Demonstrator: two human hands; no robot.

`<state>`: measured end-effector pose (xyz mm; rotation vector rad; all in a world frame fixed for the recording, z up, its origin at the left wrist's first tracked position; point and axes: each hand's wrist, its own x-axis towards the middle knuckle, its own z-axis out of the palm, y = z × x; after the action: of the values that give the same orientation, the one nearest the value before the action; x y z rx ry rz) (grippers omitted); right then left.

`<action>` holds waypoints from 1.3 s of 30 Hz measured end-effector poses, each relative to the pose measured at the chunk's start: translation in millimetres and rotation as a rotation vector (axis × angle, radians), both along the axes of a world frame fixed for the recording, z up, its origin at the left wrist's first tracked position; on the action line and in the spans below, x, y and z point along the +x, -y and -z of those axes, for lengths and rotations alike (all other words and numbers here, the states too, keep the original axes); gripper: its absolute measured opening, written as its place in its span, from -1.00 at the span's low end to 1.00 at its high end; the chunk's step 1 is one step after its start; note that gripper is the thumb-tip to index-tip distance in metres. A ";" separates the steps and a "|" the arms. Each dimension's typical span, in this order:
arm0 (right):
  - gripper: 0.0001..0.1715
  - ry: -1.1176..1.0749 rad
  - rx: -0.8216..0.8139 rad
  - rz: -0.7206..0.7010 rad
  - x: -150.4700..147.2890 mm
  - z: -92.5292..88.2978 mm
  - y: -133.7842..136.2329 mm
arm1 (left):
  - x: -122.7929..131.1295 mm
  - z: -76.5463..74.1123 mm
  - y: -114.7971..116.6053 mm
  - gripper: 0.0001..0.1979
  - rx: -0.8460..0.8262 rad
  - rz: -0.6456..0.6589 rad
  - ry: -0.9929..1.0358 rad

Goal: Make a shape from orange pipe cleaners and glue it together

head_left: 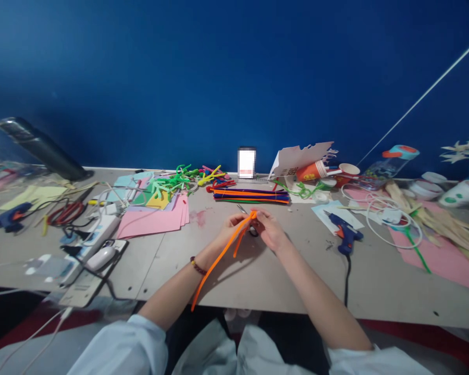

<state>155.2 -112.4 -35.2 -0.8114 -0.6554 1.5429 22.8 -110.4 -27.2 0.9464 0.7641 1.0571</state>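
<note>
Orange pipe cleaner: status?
Left hand and right hand gripping orange pipe cleaner, bent at top. Scissors at the hands. Blue glue gun off right, apart.

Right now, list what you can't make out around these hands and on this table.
From the head view:
Middle of the small scissors: hidden by the left hand and right hand.
Bent part of the orange pipe cleaner: hidden by both hands.
Front of the upright white card: blurred.
White container: cut off by the right edge.

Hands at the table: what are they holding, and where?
An orange pipe cleaner, pinched at its bent top by the left hand and right hand.
</note>
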 end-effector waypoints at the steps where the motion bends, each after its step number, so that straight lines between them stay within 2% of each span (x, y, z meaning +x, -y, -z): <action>1: -0.61 0.003 0.001 0.007 0.3 0.8 -0.4 | -0.3 -0.1 0.1 -0.56 -0.003 0.011 -0.006; 8: -0.61 -0.013 -0.012 0.019 -0.3 6.3 -2.9 | 0.9 -1.7 2.1 -0.55 0.000 0.012 -0.027; 14: -0.62 -0.040 -0.004 0.039 -1.9 2.0 -1.3 | 1.1 -1.7 1.8 -0.56 0.060 0.013 -0.068; 17: -0.63 -0.036 0.022 0.047 -2.6 -2.0 0.6 | -0.4 0.3 0.0 -0.60 0.186 -0.101 -0.179; 20: -0.61 -0.010 0.045 0.040 -3.2 -3.4 1.2 | -2.2 3.3 -0.5 -0.69 0.460 -0.230 -0.403; 23: -0.65 0.006 0.040 0.051 -3.8 -1.8 0.4 | -3.7 6.8 1.3 -0.77 0.721 -0.290 -0.579; 25: -0.67 0.010 0.024 0.055 -4.1 -0.2 -0.3 | -4.1 8.8 3.0 -0.80 0.812 -0.311 -0.635; 30: -0.71 0.032 0.012 0.062 -3.2 0.1 -0.8 | -4.3 11.1 4.7 -0.84 0.891 -0.334 -0.677; 39: -0.72 0.037 0.026 0.070 -3.3 0.2 -0.4 | -4.5 11.0 6.1 -0.86 0.918 -0.343 -0.679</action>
<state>152.0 -112.0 -35.4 -0.8364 -0.6668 1.4563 18.3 -116.5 -38.2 2.0804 1.0279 1.4390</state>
